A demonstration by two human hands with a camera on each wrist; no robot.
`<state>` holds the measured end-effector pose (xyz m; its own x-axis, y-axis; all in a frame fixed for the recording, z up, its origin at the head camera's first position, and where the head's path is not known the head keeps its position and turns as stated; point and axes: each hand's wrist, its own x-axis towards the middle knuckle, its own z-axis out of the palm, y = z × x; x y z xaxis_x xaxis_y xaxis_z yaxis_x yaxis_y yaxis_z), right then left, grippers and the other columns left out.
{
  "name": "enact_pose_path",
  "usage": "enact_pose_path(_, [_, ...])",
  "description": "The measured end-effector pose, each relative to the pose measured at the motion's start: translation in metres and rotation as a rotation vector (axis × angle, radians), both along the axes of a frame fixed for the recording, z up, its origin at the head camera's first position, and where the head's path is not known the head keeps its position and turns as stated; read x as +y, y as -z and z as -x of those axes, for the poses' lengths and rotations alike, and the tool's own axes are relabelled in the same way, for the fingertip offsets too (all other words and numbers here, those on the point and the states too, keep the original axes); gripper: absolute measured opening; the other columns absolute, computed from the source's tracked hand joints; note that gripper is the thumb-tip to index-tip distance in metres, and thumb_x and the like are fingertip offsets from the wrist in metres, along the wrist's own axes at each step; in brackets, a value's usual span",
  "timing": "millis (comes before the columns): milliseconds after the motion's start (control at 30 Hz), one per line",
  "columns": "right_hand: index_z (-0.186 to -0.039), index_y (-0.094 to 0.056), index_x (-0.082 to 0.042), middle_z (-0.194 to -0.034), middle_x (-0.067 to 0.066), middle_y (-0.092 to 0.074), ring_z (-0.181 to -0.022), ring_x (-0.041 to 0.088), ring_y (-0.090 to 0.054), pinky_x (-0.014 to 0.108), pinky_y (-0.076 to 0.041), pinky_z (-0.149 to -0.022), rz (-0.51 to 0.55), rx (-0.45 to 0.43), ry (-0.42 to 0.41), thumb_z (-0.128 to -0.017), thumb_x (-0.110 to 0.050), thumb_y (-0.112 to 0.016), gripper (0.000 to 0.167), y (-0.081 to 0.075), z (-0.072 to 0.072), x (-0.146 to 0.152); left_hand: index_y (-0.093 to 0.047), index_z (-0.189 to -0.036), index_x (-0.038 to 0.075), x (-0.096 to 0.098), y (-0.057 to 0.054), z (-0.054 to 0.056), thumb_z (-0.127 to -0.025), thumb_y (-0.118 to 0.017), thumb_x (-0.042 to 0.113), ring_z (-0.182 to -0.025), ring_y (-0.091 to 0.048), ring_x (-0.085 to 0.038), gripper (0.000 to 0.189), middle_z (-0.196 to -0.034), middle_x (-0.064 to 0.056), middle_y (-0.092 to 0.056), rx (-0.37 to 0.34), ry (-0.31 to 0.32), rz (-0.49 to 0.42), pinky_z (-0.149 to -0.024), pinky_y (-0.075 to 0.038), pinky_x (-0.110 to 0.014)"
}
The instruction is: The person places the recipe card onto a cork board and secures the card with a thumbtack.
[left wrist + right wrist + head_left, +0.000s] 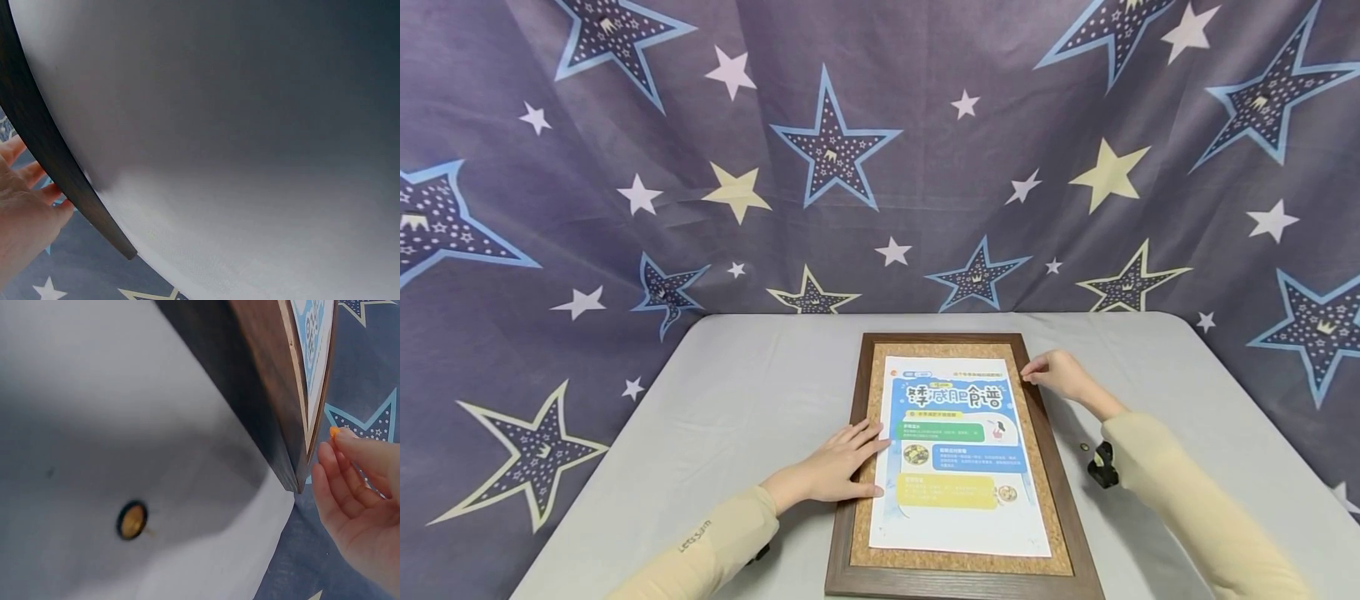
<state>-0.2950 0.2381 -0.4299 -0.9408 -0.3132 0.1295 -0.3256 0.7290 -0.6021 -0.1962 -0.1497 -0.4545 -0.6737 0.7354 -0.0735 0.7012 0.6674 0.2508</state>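
A cork board (985, 565) in a dark brown wooden frame (962, 583) lies on the table, with a printed paper poster (962, 529) on its cork. My left hand (831, 468) rests across the frame's left side, its spread fingertips on the poster's left edge. At the upper right of the frame is my right hand (1060, 373), close to the poster's top right corner. Between its thumb and forefinger it pinches a small orange pushpin (334, 432), mostly covered by the fingers. The left wrist view shows fingers (31, 175) beyond the frame's dark side.
To the right of the board, a round gold thumbtack (132, 520) with a dark rim lies on the grey table (737, 383). A star-patterned curtain (865, 167) hangs behind and around the table. A black device (1102, 467) sits at my right wrist.
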Motion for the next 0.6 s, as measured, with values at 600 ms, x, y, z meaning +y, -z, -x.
enact_pose_path(600, [-0.081, -0.066, 0.010, -0.078, 0.018, -0.066, -0.065, 0.022, -0.061, 0.025, -0.048, -0.057, 0.068, -0.023, -0.010, -0.078, 0.004, -0.060, 0.009, 0.007, 0.013, -0.015, -0.031, -0.138, 0.010, 0.001, -0.002, 0.000, -0.084, -0.048, 0.053, -0.133, -0.011, -0.033, 0.071, -0.145, -0.014, -0.020, -0.008, -0.007, 0.013, -0.104, -0.015, -0.050])
